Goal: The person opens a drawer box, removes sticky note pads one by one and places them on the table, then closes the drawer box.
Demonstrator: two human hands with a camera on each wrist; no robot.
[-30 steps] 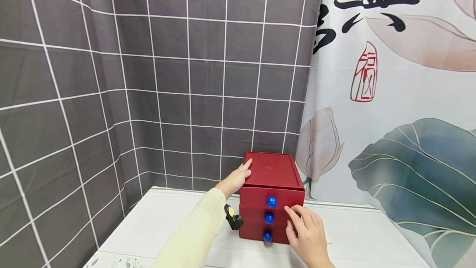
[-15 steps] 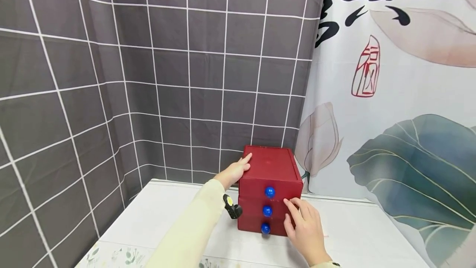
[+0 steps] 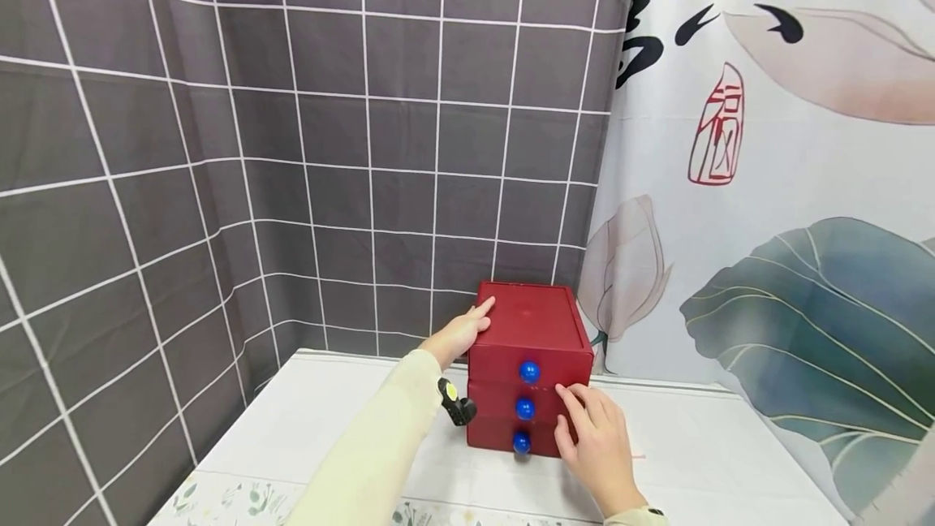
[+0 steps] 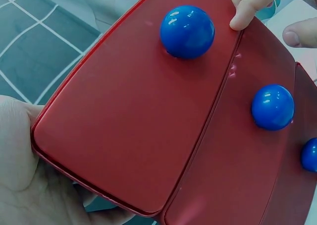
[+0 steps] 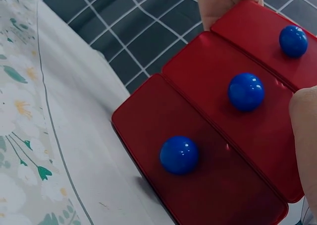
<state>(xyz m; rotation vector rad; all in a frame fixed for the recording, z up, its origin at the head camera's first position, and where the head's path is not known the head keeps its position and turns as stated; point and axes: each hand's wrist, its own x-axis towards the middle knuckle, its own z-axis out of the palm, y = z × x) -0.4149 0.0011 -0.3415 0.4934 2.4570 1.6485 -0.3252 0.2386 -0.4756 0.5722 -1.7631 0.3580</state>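
Observation:
The red three-drawer box (image 3: 529, 315) stands on the white table, its drawer fronts flush and a blue knob on each. My left hand (image 3: 454, 337) rests along its left side, fingers extended at the top edge; in the left wrist view the palm (image 4: 17, 160) lies against the side. With bent, relaxed fingers, my right hand (image 3: 601, 449) touches the front at the right, by the seam between the top drawer (image 4: 129, 111) and middle drawer (image 4: 237, 145). In the right wrist view, part of that hand (image 5: 307, 126) covers the right edge of the fronts.
A dark grey curtain with white grid lines (image 3: 329, 136) hangs behind and at the left. At the right is a pale curtain (image 3: 657, 136) with black characters and leaf prints. White tabletop (image 3: 314, 412) lies on both sides of the box, with a floral strip (image 3: 219, 497) in front.
The top drawer front, standing slightly out a second ago, now sits flush. My right hand stays against the front and my left on the side. The head view has shifted slightly.

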